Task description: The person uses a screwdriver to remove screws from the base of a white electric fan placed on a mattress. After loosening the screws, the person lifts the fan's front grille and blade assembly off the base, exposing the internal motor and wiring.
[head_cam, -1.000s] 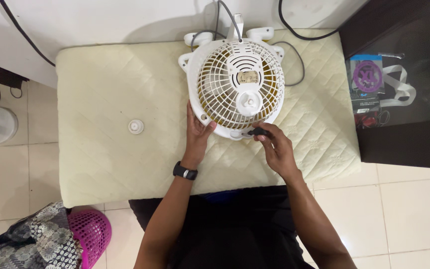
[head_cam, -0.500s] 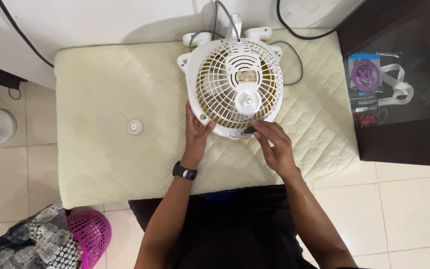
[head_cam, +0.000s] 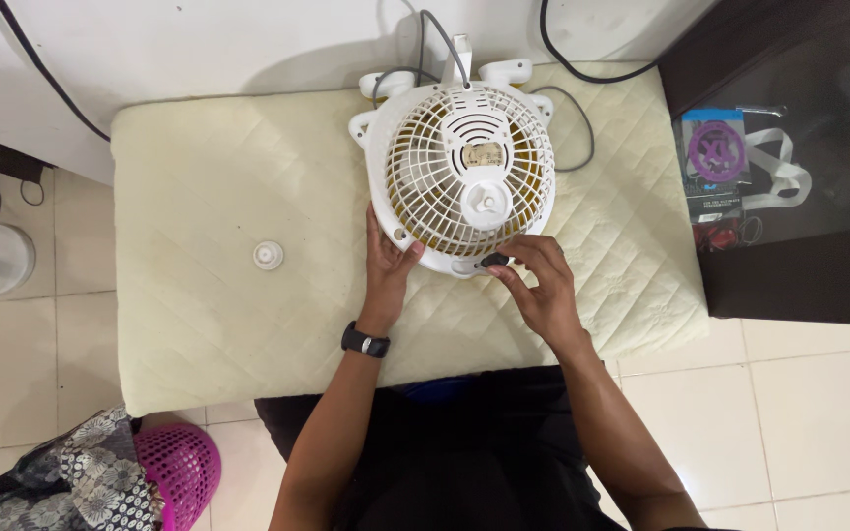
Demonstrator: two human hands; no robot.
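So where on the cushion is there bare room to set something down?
Bare quilt lies left of the fan, around the small white cap, and on the cushion near edge. A narrower strip lies right of the fan. Crowded: fan's lower rim, with left hand, right hand.
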